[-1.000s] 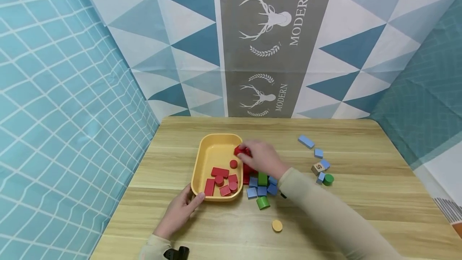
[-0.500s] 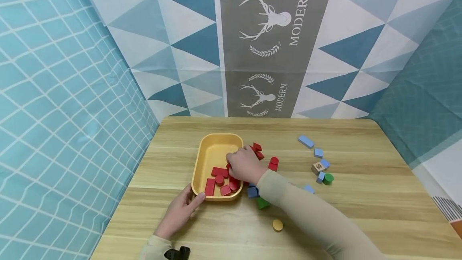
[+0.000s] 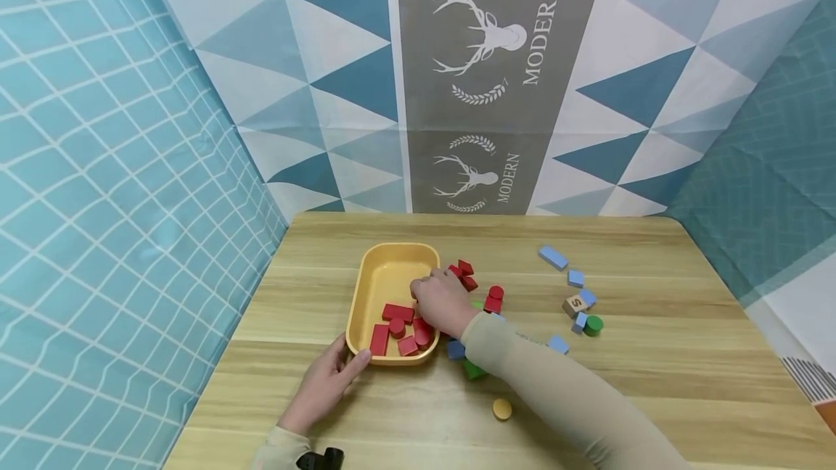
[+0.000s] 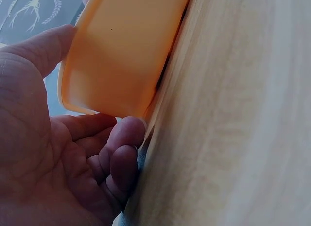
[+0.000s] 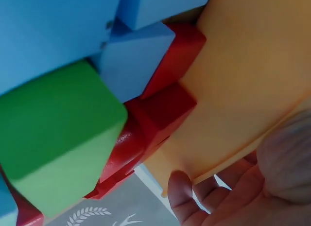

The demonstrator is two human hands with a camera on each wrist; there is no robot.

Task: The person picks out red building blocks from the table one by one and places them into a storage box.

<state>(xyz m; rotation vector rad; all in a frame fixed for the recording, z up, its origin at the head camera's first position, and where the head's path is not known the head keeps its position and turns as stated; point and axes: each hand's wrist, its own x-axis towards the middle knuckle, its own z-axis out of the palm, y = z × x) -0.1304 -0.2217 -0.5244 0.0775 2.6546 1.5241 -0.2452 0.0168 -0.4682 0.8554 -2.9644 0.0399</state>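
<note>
A yellow tray (image 3: 389,267) stands left of centre on the table, with several red blocks (image 3: 398,312) inside. My left hand (image 3: 326,381) grips its near left corner. In the left wrist view the left thumb (image 4: 53,46) rests along the rim, with the other fingers bent at the outer wall. My right hand (image 3: 444,302) reaches across the tray's right rim, its fingers bent over the edge. In the right wrist view the right fingers (image 5: 181,189) lie at the rim. Whether they hold a block is hidden.
Just right of the tray lie red blocks (image 3: 494,302), blue blocks (image 3: 456,349) and a green block (image 3: 473,370), partly under the right arm. Farther right are a long blue block (image 3: 553,257), a lettered wooden cube (image 3: 575,305) and a green cylinder (image 3: 593,325). A yellow disc (image 3: 501,410) lies in front.
My right hand has carried a red block from beyond the tray's right rim left and nearer, in over the rim. In the last half second it barely moves. The left hand stays put.
</note>
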